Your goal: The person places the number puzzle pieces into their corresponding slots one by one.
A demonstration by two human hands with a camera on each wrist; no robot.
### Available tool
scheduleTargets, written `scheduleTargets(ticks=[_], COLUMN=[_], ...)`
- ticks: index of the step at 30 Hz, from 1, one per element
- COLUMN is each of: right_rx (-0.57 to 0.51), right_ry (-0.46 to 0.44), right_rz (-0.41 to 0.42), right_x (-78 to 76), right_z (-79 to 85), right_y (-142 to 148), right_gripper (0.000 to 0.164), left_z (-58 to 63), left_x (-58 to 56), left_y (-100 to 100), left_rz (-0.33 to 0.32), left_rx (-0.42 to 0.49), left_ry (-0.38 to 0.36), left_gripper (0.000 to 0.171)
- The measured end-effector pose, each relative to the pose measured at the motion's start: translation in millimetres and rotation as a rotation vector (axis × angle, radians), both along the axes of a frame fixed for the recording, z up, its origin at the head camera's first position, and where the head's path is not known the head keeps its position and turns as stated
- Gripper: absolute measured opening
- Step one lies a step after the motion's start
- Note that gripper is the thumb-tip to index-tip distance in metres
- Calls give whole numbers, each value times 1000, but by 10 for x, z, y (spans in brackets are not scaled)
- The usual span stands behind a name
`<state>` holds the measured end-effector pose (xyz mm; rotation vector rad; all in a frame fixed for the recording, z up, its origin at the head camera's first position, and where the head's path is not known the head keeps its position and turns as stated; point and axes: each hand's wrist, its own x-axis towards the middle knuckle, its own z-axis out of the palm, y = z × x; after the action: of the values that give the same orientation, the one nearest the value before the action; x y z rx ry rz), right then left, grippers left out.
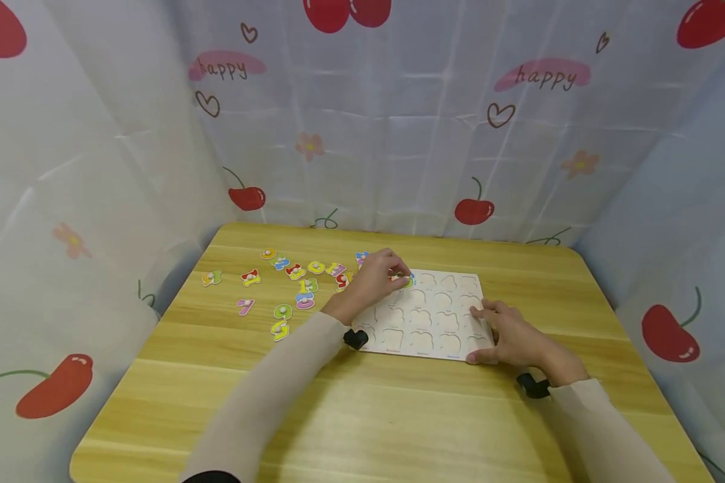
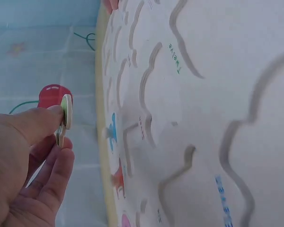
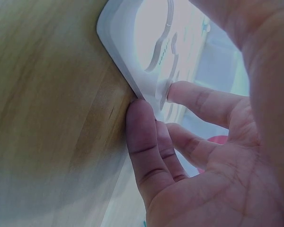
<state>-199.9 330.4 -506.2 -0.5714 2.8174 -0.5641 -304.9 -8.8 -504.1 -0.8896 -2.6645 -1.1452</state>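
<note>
My left hand (image 1: pixel 371 282) pinches a small wooden number piece (image 2: pixel 66 116) between thumb and fingertips, above the far side of the white puzzle board (image 1: pixel 433 310). The piece is edge-on in the left wrist view, with some green on its face; its numeral is hidden. In that view, a blue piece (image 2: pixel 112 131) and a red piece (image 2: pixel 119 179) with knobs sit along the board's far row. My right hand (image 1: pixel 513 335) holds the board at its near right corner. One fingertip (image 3: pixel 177 92) rests on its top face, while another finger presses its edge.
Several colourful number pieces with knobs lie loose on the wooden table (image 1: pixel 399 416) left of the board, among them a purple seven (image 1: pixel 246 307) and a green nine (image 1: pixel 282 311). A printed curtain (image 1: pixel 387 154) hangs behind the table and on both sides.
</note>
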Motion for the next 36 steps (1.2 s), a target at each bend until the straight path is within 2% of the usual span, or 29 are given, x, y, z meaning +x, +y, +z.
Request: scheduleTargets(ticks=[6, 7, 10, 12, 13, 14, 17, 19, 23, 30, 36], right_rx=[-9, -8, -10, -13, -17, -21, -31, -36, -36, -29, -28], right_ry=[-7, -10, -12, -8, -7, -5, 1, 2, 3, 17, 18], right_rz=[-1, -1, -3, -4, -4, -2, 2, 2, 1, 10, 15], right_x=[26, 27, 28, 23, 22, 23, 24, 26, 34, 26, 16], right_z=[-27, -34, -46, -55, -55, -52, -47, -41, -31, -25, -15], right_y=[0, 1, -3, -5, -8, -12, -18, -22, -32, -16, -8], right_gripper=[115, 115, 115, 115, 115, 115, 114, 114, 114, 114, 113], left_z=[-130, -234, -291, -434, -451, -392, -419, -321, -313, -283, -269], left_x=[-168, -242, -305, -404, -419, -388, -402, -337, -311, -294, -267], left_y=[270, 312, 393, 460, 482, 496, 551, 564, 621, 712, 730], left_rz=[3, 6, 17, 35, 41, 47, 69, 78, 108, 201, 216], left_rx=[-17, -14, -33, -51, -60, -67, -54, -42, -44, -163, -143], left_ry=[-120, -122, -147, -124, -125, -142, -145, -171, -174, -138, -156], left_gripper=[8, 9, 7, 6, 6, 4, 4, 5, 6, 5, 5])
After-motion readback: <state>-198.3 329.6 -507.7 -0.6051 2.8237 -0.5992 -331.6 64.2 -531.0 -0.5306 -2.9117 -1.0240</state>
